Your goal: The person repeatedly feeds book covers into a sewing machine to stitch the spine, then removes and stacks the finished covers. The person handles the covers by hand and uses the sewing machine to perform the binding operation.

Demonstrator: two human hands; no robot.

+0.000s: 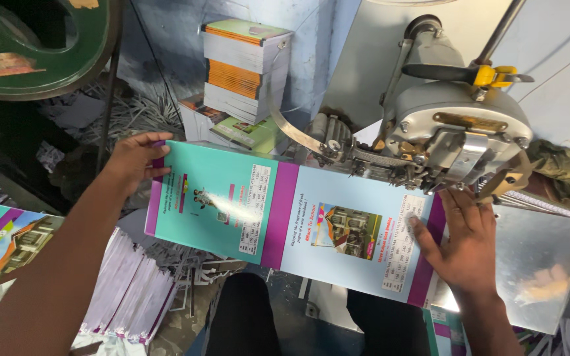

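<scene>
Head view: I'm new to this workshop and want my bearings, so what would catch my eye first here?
The long teal and pale blue printed cover sheet stretched across the middle, with the left hand gripping its far-left edge and the right hand pressing flat on its right end. Just above that right end sits a grey metal stitching machine. A stack of booklets stands at the top centre.

Beyond the left hand, a stack of bound books (245, 69) with orange and green covers stands against the blue wall (311, 59). Below the left forearm lie fanned white paper bundles (136, 290) and printed covers (4, 247). Far up-left of it, a green machine wheel (41, 46). Right of the right hand, a shiny metal plate (539, 264) and a crumpled cloth (562, 165).
</scene>
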